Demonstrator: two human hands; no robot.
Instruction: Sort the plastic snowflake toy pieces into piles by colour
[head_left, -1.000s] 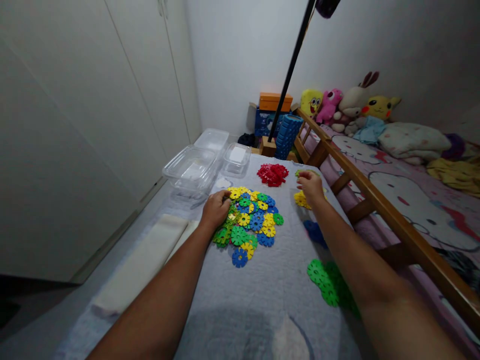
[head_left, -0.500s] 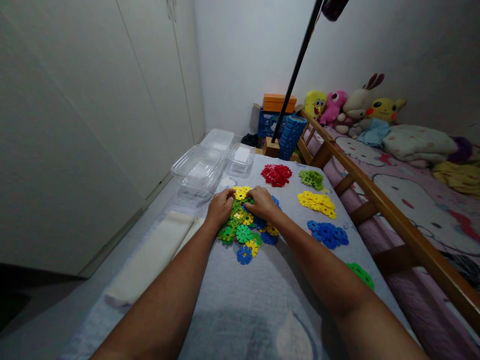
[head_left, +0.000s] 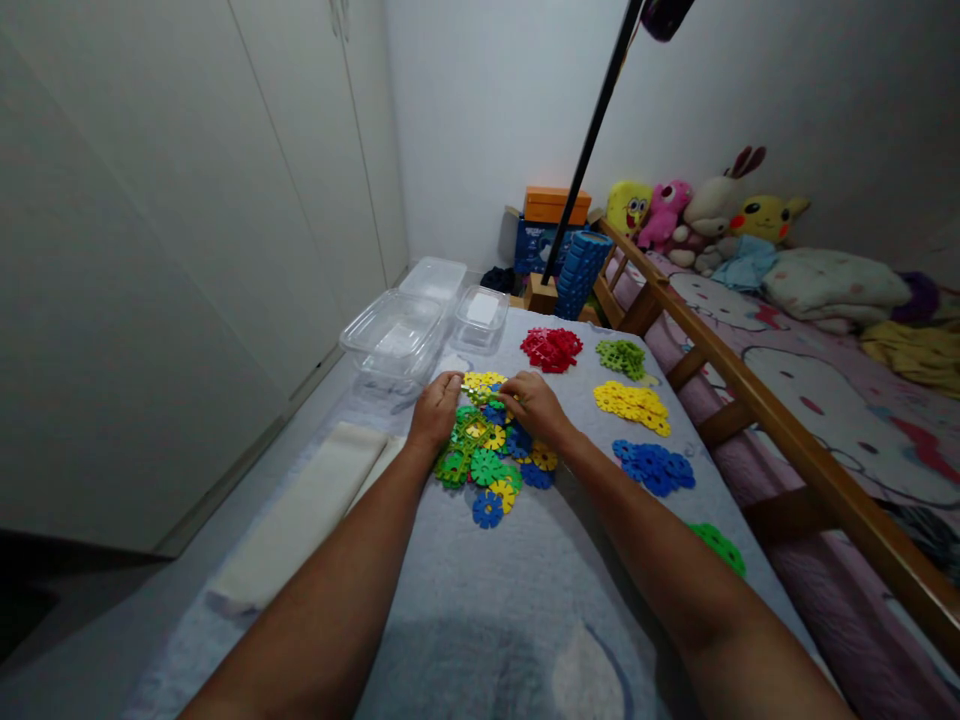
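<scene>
A mixed pile of flower-shaped plastic building discs (head_left: 487, 467) in green, yellow and blue lies on the cloth-covered table between my hands. My right hand (head_left: 535, 408) is at the far right of the pile, thumb and fingers pinched on a light green piece (head_left: 495, 397) raised just above the other discs. Along the far left edge, my left hand (head_left: 436, 410) has its fingers drawn together at the near end of light green plastic; its fingertips partly hide what they grip. Sorted by colour, red pieces (head_left: 552, 349), light green pieces (head_left: 621, 358), yellow discs (head_left: 632, 406), blue discs (head_left: 653, 467) and green discs (head_left: 718, 548) lie to the right.
Clear plastic boxes (head_left: 394, 330) stand at the table's far left, beside a smaller clear box (head_left: 481, 312). A folded white cloth (head_left: 304, 515) lies along the left edge. A wooden bed rail (head_left: 750, 400) runs along the right side; a black lamp pole (head_left: 592, 150) rises behind.
My right hand has lifted slightly and pinches a light green piece up from the pile. My left hand has shifted a little, its fingers closing near the same light green plastic.
</scene>
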